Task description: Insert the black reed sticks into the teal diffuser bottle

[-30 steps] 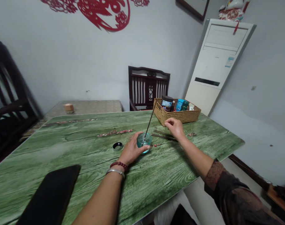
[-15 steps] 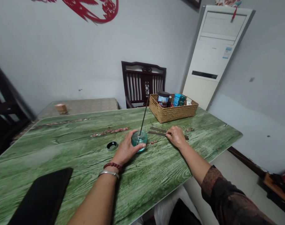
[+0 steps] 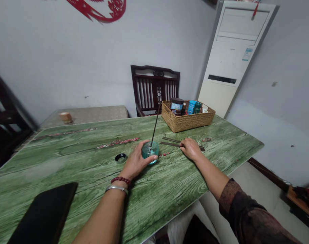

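Observation:
My left hand (image 3: 137, 160) is wrapped around a small teal glass bottle (image 3: 152, 151) that stands upright on the table, thumb on its near side. One thin dark reed stick (image 3: 155, 127) rises out of the bottle's neck, leaning slightly right. To the right, my right hand (image 3: 190, 149) rests on the table with its fingertips pinched at several dark sticks (image 3: 169, 144) lying flat; the fingers hide the middle of them. A black ring-shaped cap (image 3: 120, 158) lies on the table left of my left hand.
A woven basket (image 3: 192, 123) holding jars and bottles stands behind the sticks on the green wood-patterned table (image 3: 90, 169). A flat black object (image 3: 44, 213) lies at the near left. Beyond are a dark wooden chair (image 3: 158, 79) and a small orange-brown container (image 3: 65, 117).
Both hands stay nearly in place, the left on the bottle and the right at the sticks. The view has shifted very slightly.

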Demonstrator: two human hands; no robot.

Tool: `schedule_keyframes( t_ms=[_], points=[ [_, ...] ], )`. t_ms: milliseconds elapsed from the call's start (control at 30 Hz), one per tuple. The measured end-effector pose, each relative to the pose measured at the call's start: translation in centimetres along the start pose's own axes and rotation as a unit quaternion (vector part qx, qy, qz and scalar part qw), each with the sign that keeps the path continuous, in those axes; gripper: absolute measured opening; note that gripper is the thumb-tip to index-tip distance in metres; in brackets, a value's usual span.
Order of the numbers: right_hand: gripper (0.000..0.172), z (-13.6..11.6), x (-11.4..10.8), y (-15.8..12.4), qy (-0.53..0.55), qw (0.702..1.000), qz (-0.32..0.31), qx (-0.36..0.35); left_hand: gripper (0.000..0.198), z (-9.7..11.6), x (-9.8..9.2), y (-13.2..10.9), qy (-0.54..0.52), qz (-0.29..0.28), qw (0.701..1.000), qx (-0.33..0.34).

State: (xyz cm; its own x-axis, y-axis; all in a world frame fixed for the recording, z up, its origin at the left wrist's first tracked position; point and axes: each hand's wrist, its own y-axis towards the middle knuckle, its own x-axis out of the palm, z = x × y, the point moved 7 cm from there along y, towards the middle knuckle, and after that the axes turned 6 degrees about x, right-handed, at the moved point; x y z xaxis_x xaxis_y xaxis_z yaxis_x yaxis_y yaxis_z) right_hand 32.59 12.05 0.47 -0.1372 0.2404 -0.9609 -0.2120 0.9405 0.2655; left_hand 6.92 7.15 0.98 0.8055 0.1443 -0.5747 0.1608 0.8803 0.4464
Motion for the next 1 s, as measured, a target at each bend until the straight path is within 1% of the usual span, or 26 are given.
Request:
schedule_keyframes(
  t_ms=[167, 333, 533, 667, 733, 800, 867, 933, 1000],
  points=[
    [0.015, 0.0, -0.1, -0.1, -0.009, 1.000, -0.022, 0.006, 0.071, -0.1, 0.0, 0.0, 0.003, -0.004, 1.000, -0.002],
    [0.017, -0.1, -0.3, -0.2, 0.000, 1.000, -0.023, 0.008, 0.072, 0.1, 0.0, 0.0, 0.005, -0.004, 1.000, -0.001],
    [0.014, 0.2, -0.7, -0.4, 0.020, 0.999, -0.026, 0.016, 0.073, 0.0, -0.1, 0.0, -0.002, -0.002, 1.000, -0.008],
    [0.014, 0.6, -0.7, -0.5, 0.011, 0.997, -0.061, 0.041, 0.071, -0.1, 0.0, -0.1, -0.003, -0.004, 1.000, -0.005],
    [0.017, 0.4, -0.9, -0.7, 0.001, 0.997, -0.066, 0.041, 0.070, -0.1, 0.0, -0.1, -0.001, -0.004, 1.000, -0.004],
    [0.019, 0.1, -1.6, -0.7, 0.006, 0.998, -0.049, 0.039, 0.070, -0.1, 0.0, -0.1, -0.004, -0.006, 1.000, -0.007],
    [0.019, 0.1, -2.9, -0.7, 0.036, 0.998, -0.015, 0.053, 0.071, 0.0, 0.1, -0.1, -0.010, -0.010, 1.000, -0.006],
    [0.017, 0.5, -4.7, -0.5, 0.095, 0.992, 0.039, 0.074, 0.072, 0.1, 0.1, -0.1, -0.013, -0.012, 1.000, -0.005],
    [0.016, 0.9, -7.1, -0.3, 0.189, 0.972, 0.111, 0.079, 0.072, 0.2, 0.1, -0.1, -0.015, -0.012, 1.000, -0.003]
  ],
)
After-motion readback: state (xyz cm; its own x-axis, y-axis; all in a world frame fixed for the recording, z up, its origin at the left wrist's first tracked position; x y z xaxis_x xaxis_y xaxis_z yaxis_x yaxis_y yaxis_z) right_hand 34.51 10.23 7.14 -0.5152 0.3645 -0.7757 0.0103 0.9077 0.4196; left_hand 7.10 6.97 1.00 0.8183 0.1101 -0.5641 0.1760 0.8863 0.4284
